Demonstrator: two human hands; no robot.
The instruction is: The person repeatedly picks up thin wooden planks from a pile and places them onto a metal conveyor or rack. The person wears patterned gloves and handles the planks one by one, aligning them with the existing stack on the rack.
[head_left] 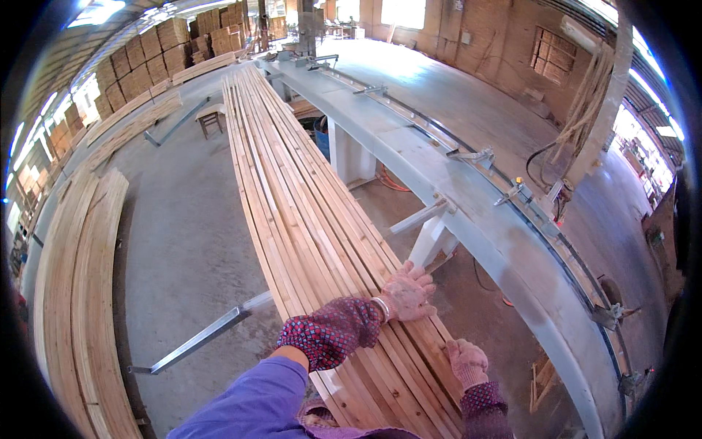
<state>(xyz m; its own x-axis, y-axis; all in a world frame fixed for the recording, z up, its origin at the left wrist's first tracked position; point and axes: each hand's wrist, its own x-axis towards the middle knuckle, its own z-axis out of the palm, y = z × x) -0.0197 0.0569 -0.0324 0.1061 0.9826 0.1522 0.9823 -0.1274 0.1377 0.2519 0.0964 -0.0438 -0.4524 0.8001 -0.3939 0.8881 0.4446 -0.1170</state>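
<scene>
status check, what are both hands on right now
Left hand gloved, flat on long pale wooden strips. Right hand gloved, gripping stack's right edge. Long grey machine table alongside, apart.

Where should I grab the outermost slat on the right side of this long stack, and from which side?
Probably at its near end, from the open right side. The slat lies flat at the stack's right edge, its outer long edge exposed. The left hand rests flat there, the right hand at the same edge, nearer.
</scene>
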